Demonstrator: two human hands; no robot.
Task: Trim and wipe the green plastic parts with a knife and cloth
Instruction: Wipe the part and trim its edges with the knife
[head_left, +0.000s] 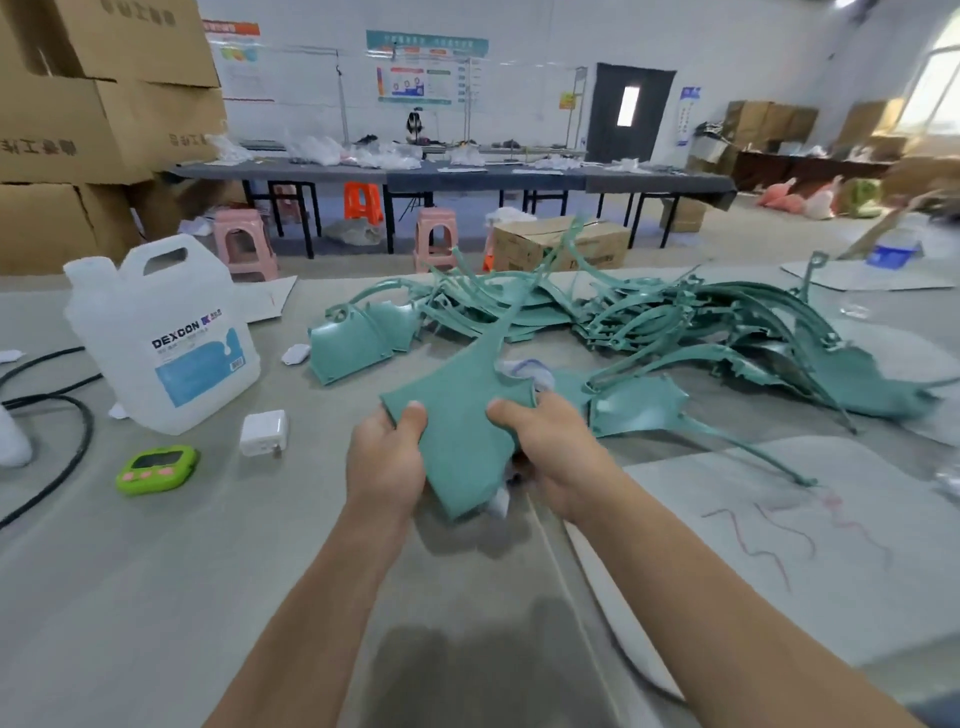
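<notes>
A flat green plastic part (462, 421) with a long thin stem reaching up and away is held above the table between both hands. My left hand (384, 462) grips its left edge, thumb on top. My right hand (550, 452) grips its right edge, and a white cloth (501, 501) peeks out under that hand. A big tangled pile of green plastic parts (675, 322) lies behind and to the right. Two more parts (358, 338) lie at the pile's left end. No knife is visible.
A white DEXCON jug (156, 332) stands at the left, with black cables (62, 410), a green timer (156, 467) and a white charger (264, 432) near it. Grey card sheets (779, 545) lie at the right. Stools, boxes and a long table stand beyond.
</notes>
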